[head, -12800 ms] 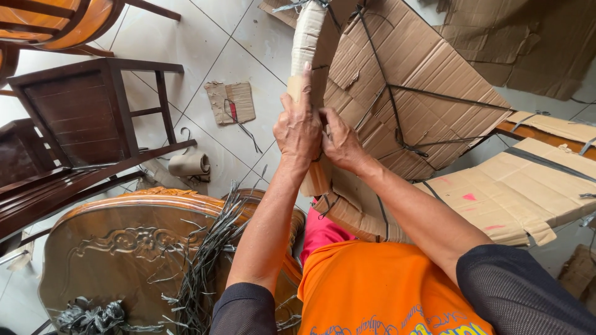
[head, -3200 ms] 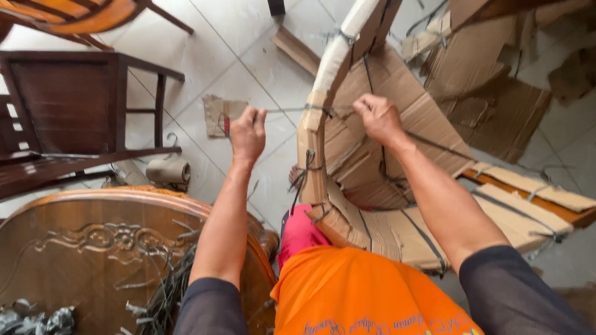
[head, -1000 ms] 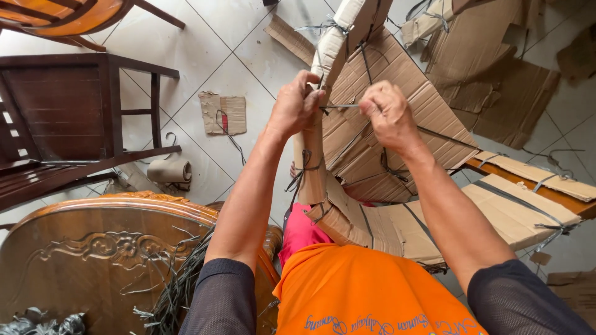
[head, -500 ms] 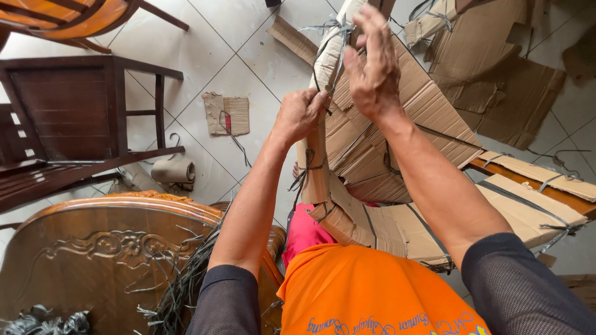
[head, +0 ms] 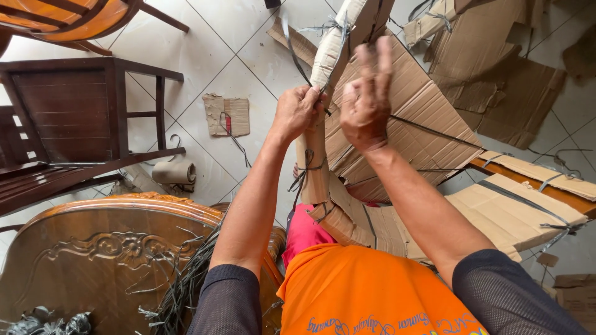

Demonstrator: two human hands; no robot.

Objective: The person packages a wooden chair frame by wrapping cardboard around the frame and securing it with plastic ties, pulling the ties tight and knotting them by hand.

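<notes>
Looking down, we see the white tiled floor (head: pixel 248 68) strewn with flat cardboard sheets (head: pixel 509 93). At lower left lies a carved wooden panel (head: pixel 93 254) with a heap of dark plastic straps (head: pixel 180 291) on its right edge, and a dark wooden chair (head: pixel 74 118) stands above it. In front of us rises a cardboard-wrapped furniture piece (head: pixel 397 124), its padded post (head: pixel 329 49) bound with dark strap (head: pixel 298 59). Our left hand (head: pixel 298 111) is clenched on the post, gripping it where the strap crosses. Our right hand (head: pixel 366 99) is raised just beside the post, fingers (head: pixel 379 59) loosely spread; we cannot tell if it holds anything.
</notes>
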